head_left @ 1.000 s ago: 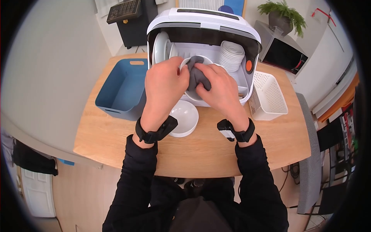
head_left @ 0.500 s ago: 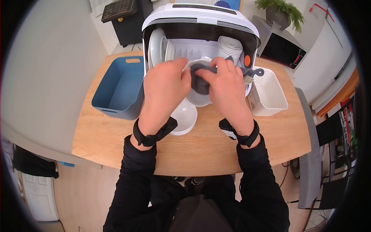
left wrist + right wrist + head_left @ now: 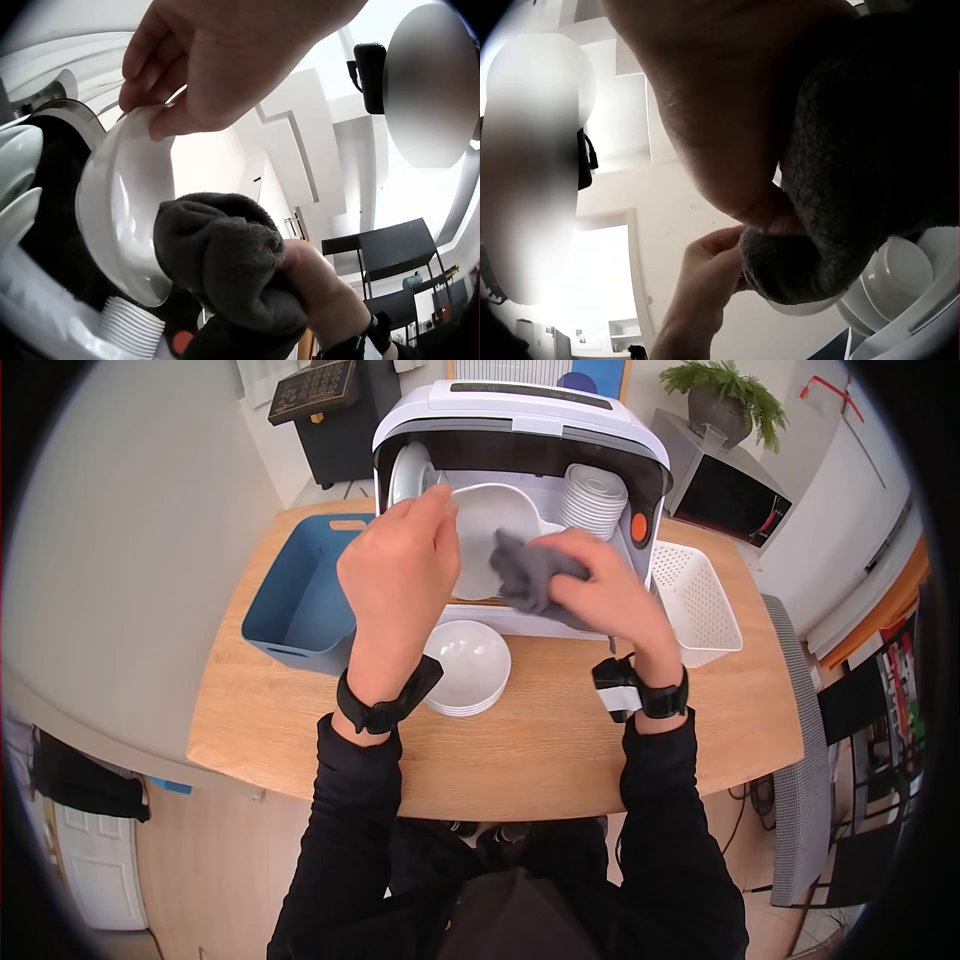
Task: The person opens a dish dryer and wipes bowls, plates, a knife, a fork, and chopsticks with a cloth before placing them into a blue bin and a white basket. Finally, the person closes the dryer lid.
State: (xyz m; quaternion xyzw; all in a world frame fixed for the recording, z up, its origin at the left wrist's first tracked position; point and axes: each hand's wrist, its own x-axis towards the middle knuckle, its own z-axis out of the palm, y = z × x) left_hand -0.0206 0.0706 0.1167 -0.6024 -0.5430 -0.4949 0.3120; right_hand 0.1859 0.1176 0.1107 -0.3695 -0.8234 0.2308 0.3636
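Observation:
A white bowl [image 3: 492, 510] is held up on edge in front of the white dish cabinet [image 3: 520, 622], its inside facing me. My left hand [image 3: 400, 565] pinches its rim from the left, thumb and fingers on either side of the wall in the left wrist view. In my right hand [image 3: 608, 592] is a bunched dark grey cloth [image 3: 525, 572], which overlaps the bowl's lower right part. The cloth fills much of the right wrist view. Below the cabinet, a stack of white bowls [image 3: 468, 668] stands on the wooden table [image 3: 520, 750].
White plates [image 3: 410, 475] stand at the cabinet's left, and a stack of small white dishes [image 3: 594, 500] sits at its right. A blue bin [image 3: 300, 595] is left of the cabinet, a white perforated basket [image 3: 697, 600] right of it. Behind that stands a microwave [image 3: 728, 485].
The bowl has turned upward and now shows its broad inside. My right hand has drawn the cloth toward the right and gathered it; its loose end no longer hangs over the basket.

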